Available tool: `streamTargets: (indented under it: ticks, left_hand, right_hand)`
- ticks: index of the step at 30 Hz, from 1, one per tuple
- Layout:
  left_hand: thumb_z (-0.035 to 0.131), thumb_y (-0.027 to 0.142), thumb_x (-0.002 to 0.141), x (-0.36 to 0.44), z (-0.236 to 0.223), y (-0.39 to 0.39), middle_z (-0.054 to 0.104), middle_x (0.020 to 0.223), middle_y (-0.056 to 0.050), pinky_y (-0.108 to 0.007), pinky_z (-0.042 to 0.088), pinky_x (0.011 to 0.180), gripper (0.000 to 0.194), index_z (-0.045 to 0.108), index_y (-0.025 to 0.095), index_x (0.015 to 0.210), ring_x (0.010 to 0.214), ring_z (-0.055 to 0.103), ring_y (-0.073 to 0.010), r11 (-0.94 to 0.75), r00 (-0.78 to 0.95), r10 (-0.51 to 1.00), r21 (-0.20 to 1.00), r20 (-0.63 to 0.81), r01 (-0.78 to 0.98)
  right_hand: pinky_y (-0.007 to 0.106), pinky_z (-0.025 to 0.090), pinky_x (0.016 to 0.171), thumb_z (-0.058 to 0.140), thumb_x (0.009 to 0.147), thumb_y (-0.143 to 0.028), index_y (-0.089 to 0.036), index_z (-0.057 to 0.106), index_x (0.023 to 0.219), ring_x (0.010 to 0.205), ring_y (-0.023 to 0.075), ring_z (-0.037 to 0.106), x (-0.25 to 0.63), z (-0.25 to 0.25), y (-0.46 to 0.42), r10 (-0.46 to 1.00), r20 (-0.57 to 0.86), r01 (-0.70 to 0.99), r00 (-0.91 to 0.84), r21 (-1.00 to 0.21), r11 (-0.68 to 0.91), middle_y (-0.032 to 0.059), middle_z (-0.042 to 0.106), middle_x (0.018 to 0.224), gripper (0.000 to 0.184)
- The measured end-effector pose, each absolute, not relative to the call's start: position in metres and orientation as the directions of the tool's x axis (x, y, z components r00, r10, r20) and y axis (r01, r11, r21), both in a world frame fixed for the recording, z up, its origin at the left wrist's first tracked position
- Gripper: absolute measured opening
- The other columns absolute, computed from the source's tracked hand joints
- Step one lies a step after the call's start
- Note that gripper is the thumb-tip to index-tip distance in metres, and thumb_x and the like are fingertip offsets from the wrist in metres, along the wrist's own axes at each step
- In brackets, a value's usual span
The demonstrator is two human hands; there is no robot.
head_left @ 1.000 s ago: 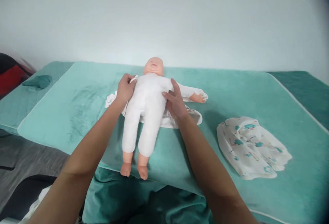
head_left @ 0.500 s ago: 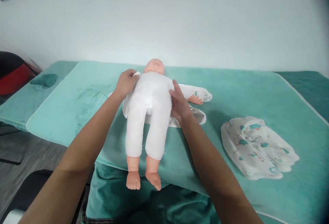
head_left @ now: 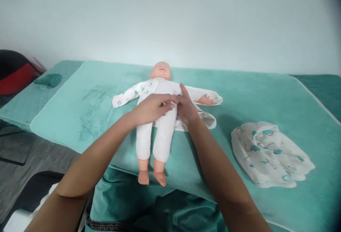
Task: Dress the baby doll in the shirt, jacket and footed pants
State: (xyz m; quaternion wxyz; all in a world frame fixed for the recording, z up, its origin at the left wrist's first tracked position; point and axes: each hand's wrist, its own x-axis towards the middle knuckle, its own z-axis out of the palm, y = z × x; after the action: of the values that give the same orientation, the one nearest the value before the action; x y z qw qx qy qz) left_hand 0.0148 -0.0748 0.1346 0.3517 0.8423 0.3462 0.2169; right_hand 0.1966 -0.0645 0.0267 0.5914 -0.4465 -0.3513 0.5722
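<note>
Doll [head_left: 164, 138] lies on the green bench [head_left: 98, 114], head toward twelve o'clock; left hand [head_left: 153, 108] crosses its middle, grip impossible to tell, right hand [head_left: 187, 109] touches its side, grip wide.

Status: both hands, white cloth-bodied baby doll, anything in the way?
Left hand over doll, right hand beside its torso. Doll face-up, printed white top partly open. Printed white cloth at right, clear of hands.
</note>
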Motion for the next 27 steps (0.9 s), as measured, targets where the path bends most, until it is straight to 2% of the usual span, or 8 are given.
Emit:
streamTargets:
  ticks: [4, 7, 9, 12, 16, 20, 23, 27]
  left_hand:
    - [0.055, 0.026, 0.098, -0.002, 0.113, -0.1, 0.071, 0.121, -0.007, -0.042, 0.049, 0.103, 0.024, 0.069, 0.025, 0.117, 0.115, 0.065, -0.0253, -0.639, 0.53, 0.767, 0.512, 0.362, 0.574]
    - [0.064, 0.031, 0.094, -0.029, 0.086, -0.109, 0.061, 0.138, -0.013, -0.048, 0.043, 0.113, 0.039, 0.06, 0.021, 0.131, 0.133, 0.055, -0.0304, -0.539, 0.346, 0.825, 0.435, 0.448, 0.721]
    - [0.064, 0.035, 0.094, -0.045, 0.07, -0.115, 0.062, 0.132, -0.013, -0.045, 0.049, 0.106, 0.04, 0.058, 0.02, 0.131, 0.124, 0.06, -0.0282, -0.424, 0.249, 0.888, 0.478, 0.386, 0.769]
    - [0.053, 0.036, 0.101, -0.054, 0.054, -0.13, 0.068, 0.109, -0.008, -0.037, 0.054, 0.087, 0.023, 0.062, 0.021, 0.116, 0.1, 0.066, -0.0219, -0.333, 0.176, 0.929, 0.524, 0.326, 0.784]
    - [0.046, 0.03, 0.104, -0.041, 0.051, -0.147, 0.066, 0.091, -0.003, -0.03, 0.052, 0.074, 0.018, 0.063, 0.021, 0.103, 0.082, 0.065, -0.0173, -0.482, 0.279, 0.855, 0.473, 0.436, 0.737]
    - [0.047, 0.027, 0.105, -0.025, 0.061, -0.156, 0.068, 0.093, -0.004, -0.028, 0.051, 0.072, 0.02, 0.064, 0.02, 0.11, 0.082, 0.065, -0.0159, -0.642, 0.447, 0.761, 0.454, 0.469, 0.617]
    - [0.047, 0.026, 0.105, -0.029, 0.063, -0.151, 0.072, 0.098, -0.003, -0.027, 0.054, 0.079, 0.021, 0.067, 0.021, 0.11, 0.089, 0.068, -0.0148, -0.66, 0.496, 0.75, 0.545, 0.438, 0.516]
    - [0.048, 0.026, 0.103, -0.063, 0.045, -0.12, 0.071, 0.11, -0.008, -0.032, 0.056, 0.085, 0.026, 0.067, 0.022, 0.119, 0.099, 0.067, -0.0194, -0.449, 0.205, 0.877, 0.589, 0.434, 0.672]
  right_hand:
    - [0.041, 0.053, 0.097, 0.068, 0.081, -0.046, -0.035, 0.024, 0.161, 0.116, 0.0233, 0.064, 0.198, 0.03, -0.069, 0.987, -0.106, -0.248, 0.118, -0.966, -0.074, 0.0013, 0.072, 0.126, 0.093]
    - [0.041, 0.053, 0.1, 0.072, 0.08, -0.046, -0.037, 0.028, 0.159, 0.121, 0.0235, 0.063, 0.197, 0.031, -0.07, 0.989, -0.085, -0.286, 0.122, -0.957, -0.047, -0.0001, 0.071, 0.131, 0.091]
    - [0.04, 0.053, 0.105, 0.078, 0.075, -0.041, -0.035, 0.029, 0.16, 0.125, 0.0235, 0.063, 0.196, 0.028, -0.067, 0.989, -0.09, -0.38, 0.121, -0.924, -0.038, 0.0002, 0.07, 0.132, 0.098]
    - [0.039, 0.05, 0.113, 0.083, 0.069, -0.035, -0.034, 0.031, 0.16, 0.129, 0.023, 0.062, 0.196, 0.022, -0.061, 0.985, -0.111, -0.48, 0.128, -0.877, -0.037, 0.0001, 0.07, 0.133, 0.105]
    - [0.041, 0.05, 0.115, 0.082, 0.07, -0.034, -0.035, 0.031, 0.16, 0.13, 0.0226, 0.062, 0.196, 0.018, -0.06, 0.983, -0.116, -0.488, 0.141, -0.872, -0.033, -0.0018, 0.07, 0.133, 0.104]
    - [0.04, 0.054, 0.11, 0.081, 0.073, -0.034, -0.034, 0.031, 0.16, 0.131, 0.0253, 0.061, 0.197, 0.017, -0.062, 0.984, -0.097, -0.459, 0.149, -0.888, -0.018, -0.0003, 0.071, 0.134, 0.1]
    - [0.042, 0.053, 0.113, 0.082, 0.072, -0.033, -0.035, 0.031, 0.161, 0.133, 0.0252, 0.06, 0.197, 0.017, -0.062, 0.983, -0.097, -0.478, 0.154, -0.878, -0.012, -0.0015, 0.07, 0.134, 0.102]
    - [0.04, 0.05, 0.116, 0.082, 0.071, -0.03, -0.03, 0.026, 0.163, 0.134, 0.0237, 0.059, 0.197, 0.018, -0.061, 0.982, -0.123, -0.509, 0.146, -0.86, -0.033, -0.0003, 0.068, 0.139, 0.108]
